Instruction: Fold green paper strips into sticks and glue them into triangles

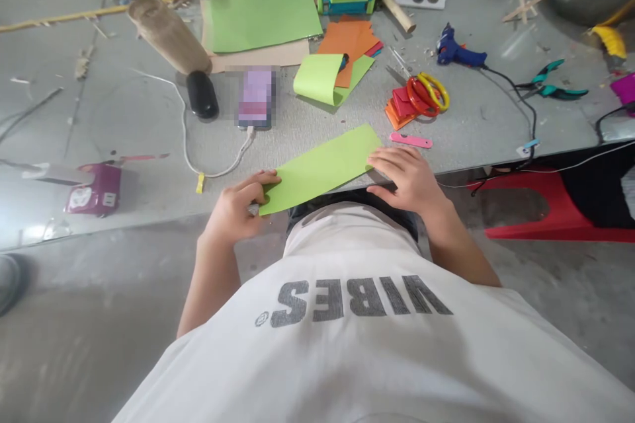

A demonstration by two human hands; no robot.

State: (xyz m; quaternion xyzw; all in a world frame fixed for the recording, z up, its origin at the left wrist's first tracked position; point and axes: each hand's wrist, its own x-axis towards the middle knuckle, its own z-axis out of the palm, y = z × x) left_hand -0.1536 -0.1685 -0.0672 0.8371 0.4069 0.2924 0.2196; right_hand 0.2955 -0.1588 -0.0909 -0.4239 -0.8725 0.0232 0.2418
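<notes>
Left hand (237, 208) on strip (322, 168) (far-right slant)

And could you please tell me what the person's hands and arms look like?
The left hand and right hand are ungloved, the forearms bare; whether the left wears a ring is unclear. The white shirt has dark lettering.

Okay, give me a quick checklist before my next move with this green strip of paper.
1. Left hand at one end of the green strip: ok.
2. Right hand at the other end: ok.
3. Strip well back from the table edge: not ok, it lies right by it.
4. Scissors off the strip: ok.
5. Phone cable off the strip: ok.
6. Glue gun hot: cannot tell.
</notes>
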